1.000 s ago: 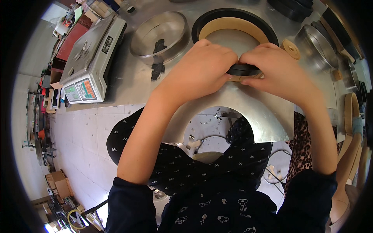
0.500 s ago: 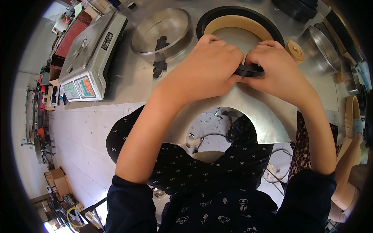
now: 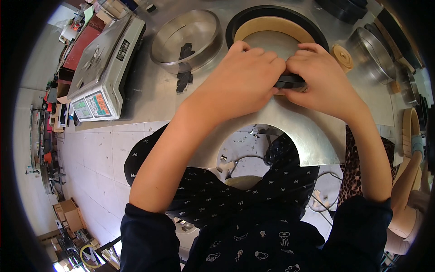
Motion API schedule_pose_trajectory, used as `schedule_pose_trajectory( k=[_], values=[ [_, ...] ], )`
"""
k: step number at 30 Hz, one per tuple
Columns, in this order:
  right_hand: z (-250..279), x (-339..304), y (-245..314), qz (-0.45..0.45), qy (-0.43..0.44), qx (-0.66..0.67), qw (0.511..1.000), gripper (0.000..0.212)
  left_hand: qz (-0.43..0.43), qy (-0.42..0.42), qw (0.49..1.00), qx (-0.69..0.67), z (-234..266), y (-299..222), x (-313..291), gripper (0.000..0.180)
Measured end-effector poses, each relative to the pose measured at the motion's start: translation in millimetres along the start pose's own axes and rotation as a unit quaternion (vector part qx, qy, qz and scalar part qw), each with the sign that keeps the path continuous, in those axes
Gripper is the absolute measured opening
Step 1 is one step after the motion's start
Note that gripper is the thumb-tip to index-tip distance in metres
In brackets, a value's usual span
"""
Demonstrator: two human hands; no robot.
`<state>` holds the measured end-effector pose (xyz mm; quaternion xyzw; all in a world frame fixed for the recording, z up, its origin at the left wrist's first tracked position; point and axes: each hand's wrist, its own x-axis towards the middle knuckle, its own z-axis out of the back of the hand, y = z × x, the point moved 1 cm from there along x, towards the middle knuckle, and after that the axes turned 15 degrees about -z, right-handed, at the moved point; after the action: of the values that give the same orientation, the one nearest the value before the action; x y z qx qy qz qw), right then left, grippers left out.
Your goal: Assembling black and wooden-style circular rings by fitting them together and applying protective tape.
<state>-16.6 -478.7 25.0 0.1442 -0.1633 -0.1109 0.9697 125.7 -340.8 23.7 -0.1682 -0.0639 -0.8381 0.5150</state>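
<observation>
Both hands are on the near side of a large black ring (image 3: 277, 11), whose inner wall carries a tan band (image 3: 276, 24). My left hand (image 3: 247, 75) is closed on the left part of its near rim, fingers curled over toward the inside. Opposite it, my right hand (image 3: 317, 79) grips the rim with the thumb on the near side and the fingers bent over the top. A short stretch of black rim shows between the hands. The rest of the near side, and whatever the fingertips press on, is hidden.
A metal ring (image 3: 188, 41) with crumpled black strips (image 3: 184, 81) beside it lies left. Further left is a weighing scale (image 3: 97, 86). A tan roll (image 3: 340, 59) and metal rings (image 3: 374, 54) sit right. The steel table (image 3: 321, 145) has a rounded cut-out; another person's arm (image 3: 405, 181) is right.
My hands stay on the near rim and shift only slightly. My right thumb and fingers have spread a little, and more of the black rim shows between the hands.
</observation>
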Motion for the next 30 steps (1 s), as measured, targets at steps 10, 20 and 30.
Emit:
schedule_pose_trajectory(
  k=[10,20,30],
  values=[
    [0,-2,3,0.049,-0.018,-0.028,0.998,0.02,-0.018,-0.002,1.0,0.022,-3,0,-5,0.025],
    [4,1,-4,0.037,0.035,-0.02,0.999,0.024,-0.011,-0.017,1.0,0.006,-3,0,-2,0.024],
    [62,-68,43,-0.213,0.02,0.616,0.758,0.04,0.012,-0.026,1.0,0.0,3,-7,4,0.02]
  ],
)
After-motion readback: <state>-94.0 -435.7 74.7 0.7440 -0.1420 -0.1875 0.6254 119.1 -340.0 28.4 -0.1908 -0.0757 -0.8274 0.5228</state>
